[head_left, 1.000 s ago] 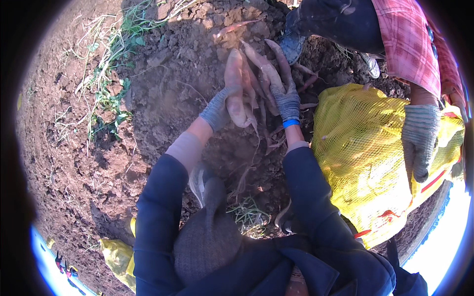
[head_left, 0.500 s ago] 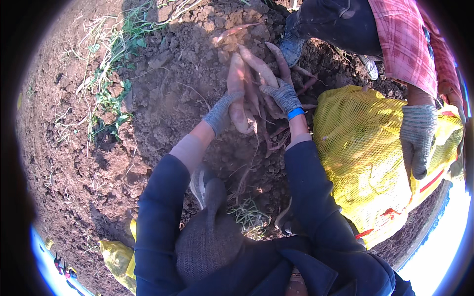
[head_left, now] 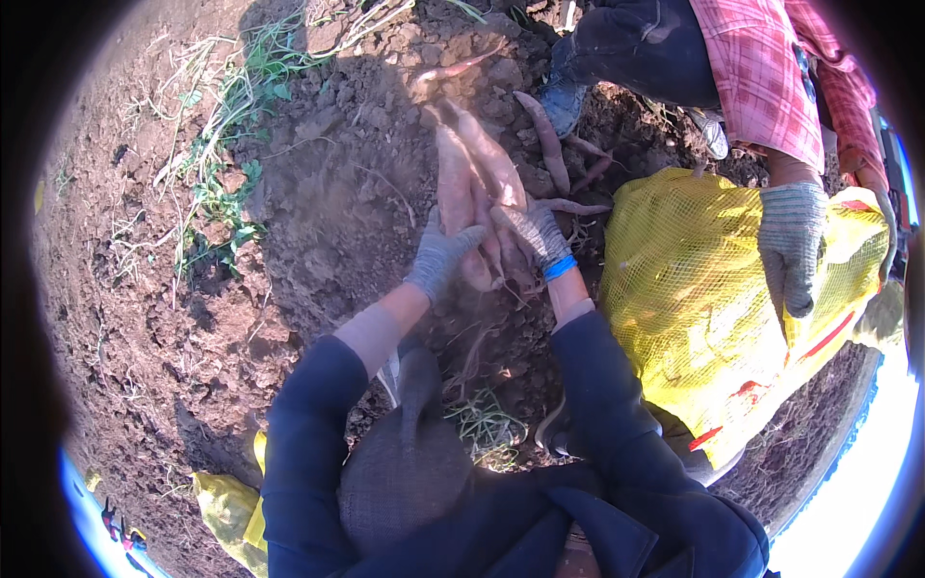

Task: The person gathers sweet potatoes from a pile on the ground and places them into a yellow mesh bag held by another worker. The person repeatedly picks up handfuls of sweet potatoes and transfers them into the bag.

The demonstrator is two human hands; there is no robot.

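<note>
Between my two hands is a bunch of long, pinkish sweet potatoes [head_left: 493, 164] with thin roots trailing from it. My left hand [head_left: 442, 252], in a grey knit glove, is closed against the bunch's lower left side. On the right side, my right hand [head_left: 532, 236] grips it, also gloved and with a blue band at the wrist. Another reddish sweet potato [head_left: 545, 140] lies on the soil just right of the bunch, beside thinner ones [head_left: 590, 169]. A slender one [head_left: 458, 67] rests on the dirt farther off.
A full yellow mesh sack [head_left: 694, 289] stands to my right, with a co-worker's gloved hand [head_left: 792, 246] on it. The co-worker's shoe [head_left: 562, 104] is close to the sweet potatoes. Green vines [head_left: 222, 144] lie at left; a smaller yellow sack [head_left: 226, 511] sits at lower left.
The bunch has shifted slightly, and my left hand has its thumb across it now. My right hand has moved left and a little nearer. The co-worker and sack appear slightly left.
</note>
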